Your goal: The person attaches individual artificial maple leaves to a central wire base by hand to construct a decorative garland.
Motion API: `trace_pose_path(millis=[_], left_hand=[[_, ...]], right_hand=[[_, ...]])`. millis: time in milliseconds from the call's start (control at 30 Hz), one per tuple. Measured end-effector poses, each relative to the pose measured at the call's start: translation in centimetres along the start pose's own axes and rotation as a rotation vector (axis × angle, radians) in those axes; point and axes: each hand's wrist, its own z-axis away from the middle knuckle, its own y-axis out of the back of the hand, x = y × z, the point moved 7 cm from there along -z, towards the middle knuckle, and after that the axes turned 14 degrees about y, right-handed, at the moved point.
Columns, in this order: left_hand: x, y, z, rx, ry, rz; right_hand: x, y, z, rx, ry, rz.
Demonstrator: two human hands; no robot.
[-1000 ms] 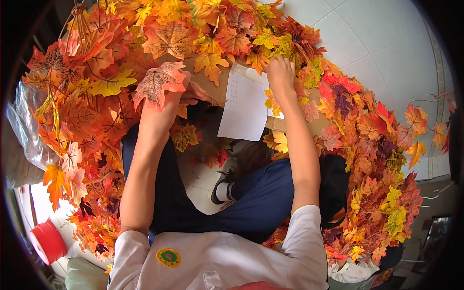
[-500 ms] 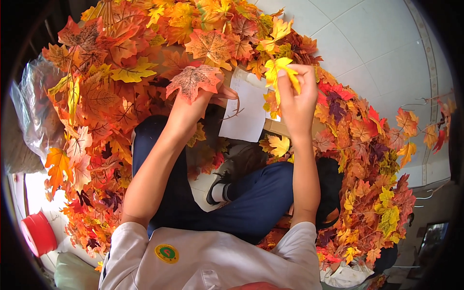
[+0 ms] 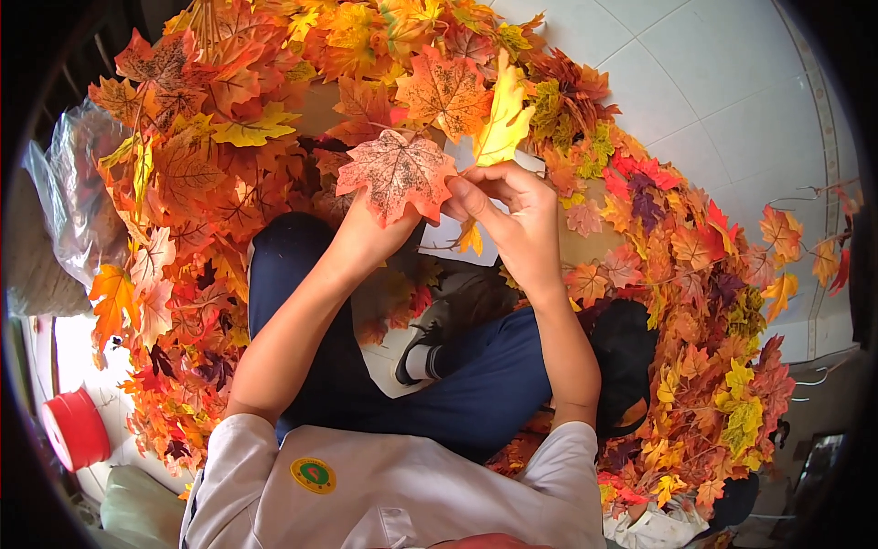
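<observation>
The coral-orange leaf [image 3: 398, 174] is speckled black, the other leaf [image 3: 504, 117] bright yellow; trousers [image 3: 457, 403] navy, shirt [image 3: 393, 480] whitish, its badge [image 3: 313, 475] yellow, green and red.

Two bare hands could be counted, one left hand [image 3: 377, 235] and one right hand [image 3: 519, 215]. At them, one salmon-red, black-speckled maple-shaped leaf [image 3: 399, 174] and one bright yellow lobed leaf [image 3: 503, 114] were seen. The heaped orange, red, yellow and purple artificial leaves [image 3: 187, 174] were too many and too overlapped to be numbered. One clear, crinkled plastic bag [image 3: 87, 206], one red cylindrical object [image 3: 78, 430], one round yellow-and-green badge [image 3: 313, 475] and two dark blue fabric trouser legs [image 3: 297, 274] were also counted.
</observation>
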Motion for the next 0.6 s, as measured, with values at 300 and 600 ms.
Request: trace_pose_path(millis=[300,600], left_hand=[[0.2,-1.5,-0.4,-0.126,0.179,0.297],[-0.8,-3.9,-0.7,-0.084,0.115,0.164]], right_hand=[[0.6,2.5,1.6,0.130,-0.001,-0.124],[1.5,3.8,2.6,0.251,0.060,-0.283]])
